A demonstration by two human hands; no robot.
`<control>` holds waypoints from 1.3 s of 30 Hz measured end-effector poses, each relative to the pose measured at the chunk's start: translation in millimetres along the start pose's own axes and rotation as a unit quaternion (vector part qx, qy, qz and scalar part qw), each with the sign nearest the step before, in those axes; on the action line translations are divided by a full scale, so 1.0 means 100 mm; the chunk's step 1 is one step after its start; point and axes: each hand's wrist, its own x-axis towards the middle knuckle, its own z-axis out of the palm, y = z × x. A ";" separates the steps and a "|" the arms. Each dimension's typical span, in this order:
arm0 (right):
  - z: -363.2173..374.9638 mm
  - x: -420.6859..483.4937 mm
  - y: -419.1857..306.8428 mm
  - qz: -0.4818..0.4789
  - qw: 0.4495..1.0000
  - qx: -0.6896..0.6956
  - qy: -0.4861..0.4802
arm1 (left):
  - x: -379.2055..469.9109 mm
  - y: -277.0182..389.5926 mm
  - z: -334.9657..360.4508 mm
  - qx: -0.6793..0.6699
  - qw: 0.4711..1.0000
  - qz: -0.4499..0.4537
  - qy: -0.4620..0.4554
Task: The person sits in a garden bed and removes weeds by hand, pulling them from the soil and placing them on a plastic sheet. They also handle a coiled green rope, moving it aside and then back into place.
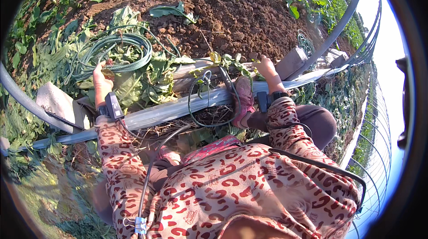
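Note:
At the lower left edge of a coil of green rope [145,59], my left hand [103,81] has its fingertips against the strands. Whether those fingers grip the rope is hidden. The coil rests over wilted broad leaves. Further right, my right hand [266,67] is closed at the end of a yellowing leafy stem [235,63], just beyond my pink shoe [244,96]. Between the hands, a thin green cord loop [191,105] is tied around a long bundle of rolled clear plastic film [167,108].
Grey curved hoop pipes [337,28] [31,106] rise at both sides. Concrete blocks [294,60] [55,100] sit beside the film. Another coil of thin cord [306,43] lies at right. Beyond is crumbly brown soil [234,21] with leafy crops.

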 end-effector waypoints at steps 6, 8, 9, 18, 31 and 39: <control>0.60 -0.17 -0.73 -0.164 0.983 0.027 -0.079 | -1.16 1.09 0.63 0.119 0.977 0.111 -0.137; 0.75 -0.24 -0.78 -0.145 0.985 -0.004 -0.095 | -1.62 1.43 0.65 0.194 0.968 0.132 -0.092; 0.77 -0.25 -0.79 -0.146 0.985 -0.024 -0.084 | -1.83 1.49 0.62 0.142 0.974 0.146 -0.095; -0.12 0.24 0.02 0.146 0.987 0.060 -0.011 | -2.82 1.64 -0.42 0.120 0.969 0.215 -0.003; -0.03 0.06 -0.41 -0.024 0.989 0.144 0.032 | -2.65 1.83 -0.38 0.096 0.966 0.234 0.051; 0.91 -0.87 -1.73 -0.209 0.967 -0.059 -0.131 | -2.60 1.81 -0.21 0.096 0.972 0.210 0.042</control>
